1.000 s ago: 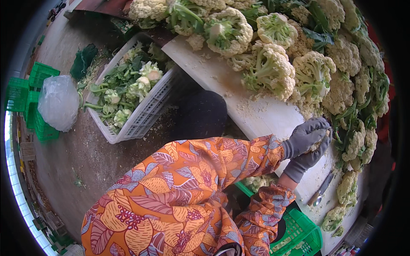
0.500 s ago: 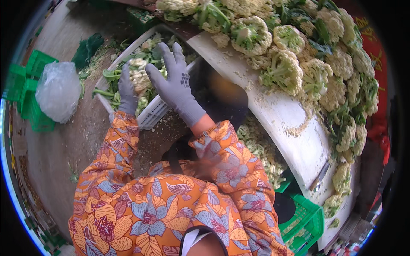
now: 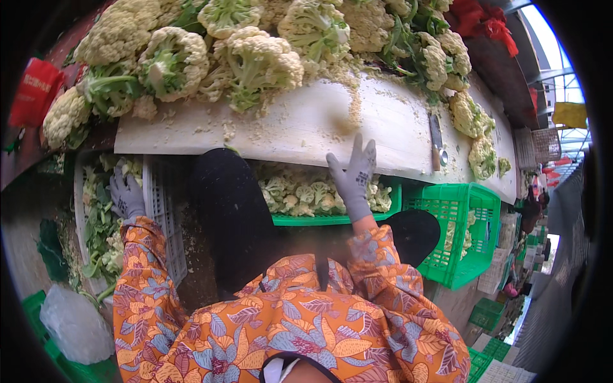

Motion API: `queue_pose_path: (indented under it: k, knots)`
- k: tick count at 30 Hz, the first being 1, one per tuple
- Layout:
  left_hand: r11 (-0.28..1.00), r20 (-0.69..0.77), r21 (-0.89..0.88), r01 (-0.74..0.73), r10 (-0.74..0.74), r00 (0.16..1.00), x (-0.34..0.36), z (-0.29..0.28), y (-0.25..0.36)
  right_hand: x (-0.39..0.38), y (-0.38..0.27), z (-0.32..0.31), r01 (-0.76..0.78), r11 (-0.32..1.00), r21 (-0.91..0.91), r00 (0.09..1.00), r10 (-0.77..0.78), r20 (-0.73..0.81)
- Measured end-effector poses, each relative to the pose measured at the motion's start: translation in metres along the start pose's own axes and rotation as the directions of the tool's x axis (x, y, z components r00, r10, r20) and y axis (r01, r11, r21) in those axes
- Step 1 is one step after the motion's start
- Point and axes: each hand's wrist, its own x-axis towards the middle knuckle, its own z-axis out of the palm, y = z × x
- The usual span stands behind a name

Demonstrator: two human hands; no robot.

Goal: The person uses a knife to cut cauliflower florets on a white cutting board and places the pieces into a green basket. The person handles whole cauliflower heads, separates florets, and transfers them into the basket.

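Observation:
My left hand (image 3: 126, 196), in a grey glove, lies over the white crate (image 3: 161, 210) at the left, its fingers apart. Green leaves and trimmings (image 3: 99, 207) fill that crate around it. My right hand (image 3: 354, 182), also gloved in grey, is held with fingers spread at the near edge of the white board (image 3: 281, 137), holding nothing. Beneath it, partly hidden by the board, cut cauliflower florets (image 3: 303, 195) lie in a green crate (image 3: 306, 220). Farther right on the board rests a knife (image 3: 436, 142).
Whole cauliflowers (image 3: 258, 64) are heaped along the far side of the board, with crumbs before them. Another green crate (image 3: 453, 262) with some florets stands at the right. A clear plastic bag (image 3: 75, 324) sits at lower left. My knees in black are between the crates.
The view has turned to the right. My left hand no longer has the cauliflower it held over the white crate. My right hand has moved away from that crate toward the board.

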Motion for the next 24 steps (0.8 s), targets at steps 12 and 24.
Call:
queue_pose_path:
  k: [12, 24]
  knots:
    - [0.942, -0.12, 0.313, 0.123, -0.089, 0.989, 0.004, -0.008, -0.016, 0.244, -0.046, 0.049, 0.066, 0.997, -0.042, 0.99, -0.06, 0.131]
    - [-0.391, 0.29, -0.743, 0.544, 0.545, 0.787, -0.082, -0.162, 0.301, 0.174, -0.025, 0.014, 0.117, 0.59, 0.799, 0.96, 0.141, -0.244]
